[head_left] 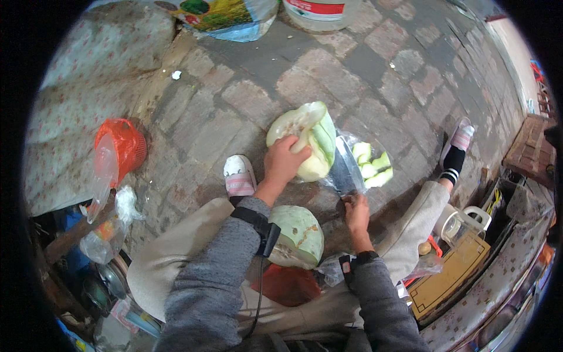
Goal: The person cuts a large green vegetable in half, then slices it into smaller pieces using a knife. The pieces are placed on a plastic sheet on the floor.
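Note:
My left hand grips a cut piece of winter melon, its thumb and fingers on the pale flesh near the hollow core. Part of this piece is peeled, while green rind stays on its right side. In my right hand is the handle of a broad-bladed kitchen knife. The blade points away from me, close along the melon's right side; whether it touches is unclear. Several green peel strips lie on clear plastic to the right of the blade. Another cut winter melon piece, rind on, sits between my legs.
A red plastic bag lies below the nearer melon piece. An orange basket stands at the left by a cloth-covered surface. A printed sack and a plastic bucket are beyond, on the brick floor. A glass jug stands at right.

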`<state>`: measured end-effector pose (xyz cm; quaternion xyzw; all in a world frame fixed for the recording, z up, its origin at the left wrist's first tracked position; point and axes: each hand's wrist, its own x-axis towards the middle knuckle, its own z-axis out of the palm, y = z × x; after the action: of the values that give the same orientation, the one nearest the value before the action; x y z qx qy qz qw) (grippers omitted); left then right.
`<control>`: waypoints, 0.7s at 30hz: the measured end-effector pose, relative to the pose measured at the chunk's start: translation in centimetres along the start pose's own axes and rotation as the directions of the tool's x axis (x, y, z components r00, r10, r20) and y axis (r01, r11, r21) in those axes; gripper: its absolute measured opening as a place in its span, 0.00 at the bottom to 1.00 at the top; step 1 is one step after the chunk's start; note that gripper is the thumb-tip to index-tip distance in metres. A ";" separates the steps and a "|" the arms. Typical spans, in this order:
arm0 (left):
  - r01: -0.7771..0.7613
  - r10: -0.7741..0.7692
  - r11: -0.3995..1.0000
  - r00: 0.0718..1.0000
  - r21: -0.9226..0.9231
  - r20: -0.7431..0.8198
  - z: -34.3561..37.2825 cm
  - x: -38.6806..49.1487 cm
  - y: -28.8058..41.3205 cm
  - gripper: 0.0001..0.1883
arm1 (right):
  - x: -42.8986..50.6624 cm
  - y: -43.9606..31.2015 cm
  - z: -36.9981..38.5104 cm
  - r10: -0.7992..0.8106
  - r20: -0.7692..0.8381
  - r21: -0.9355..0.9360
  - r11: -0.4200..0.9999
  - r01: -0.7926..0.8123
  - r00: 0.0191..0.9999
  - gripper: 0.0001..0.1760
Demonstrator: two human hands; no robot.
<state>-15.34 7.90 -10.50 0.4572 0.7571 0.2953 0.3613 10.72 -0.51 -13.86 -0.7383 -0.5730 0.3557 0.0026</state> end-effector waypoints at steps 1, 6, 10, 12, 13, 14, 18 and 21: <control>-0.023 0.023 1.000 1.000 0.013 -0.015 0.0 -0.1 0.4 0.23 | 0.4 -1.4 -0.6 -0.080 -0.193 -0.064 0.996 0.069 0.978 0.19; -0.002 0.002 0.991 1.000 0.136 -0.005 0.5 -1.0 1.4 0.21 | 4.7 -11.4 -3.7 -0.144 -0.213 0.455 0.861 0.228 0.966 0.21; -0.092 0.101 0.978 0.994 0.186 -0.042 0.9 -2.0 1.6 0.22 | 7.7 -17.3 -3.4 -0.154 -0.222 0.161 0.968 0.192 0.963 0.34; -0.118 0.130 0.974 0.990 0.191 -0.051 1.2 -2.3 1.5 0.21 | 8.4 -18.0 -3.1 -0.132 -0.187 0.114 0.981 0.155 0.973 0.36; -0.119 0.129 0.973 0.991 0.200 -0.041 1.2 -2.4 1.5 0.21 | 8.6 -17.9 -3.1 -0.111 -0.174 0.081 0.989 0.126 0.978 0.37; -0.127 0.138 0.973 0.989 0.193 -0.044 1.2 -2.5 1.5 0.20 | 8.7 -17.7 -3.0 -0.130 -0.182 0.098 0.984 0.150 0.975 0.35; -0.108 0.118 0.979 0.992 0.174 -0.047 0.9 -2.4 1.3 0.20 | 8.5 -16.6 -3.3 -0.121 -0.160 0.177 0.973 0.149 0.980 0.30; -0.093 0.096 0.983 0.995 0.161 -0.007 0.6 -2.0 1.2 0.21 | 8.3 -16.3 -3.5 -0.119 -0.151 0.247 0.957 0.154 0.981 0.26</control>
<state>-13.64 6.60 -9.39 0.5180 0.7586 0.2536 0.3031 -0.43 13.50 -8.90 -0.7127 -0.5701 0.3754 0.1617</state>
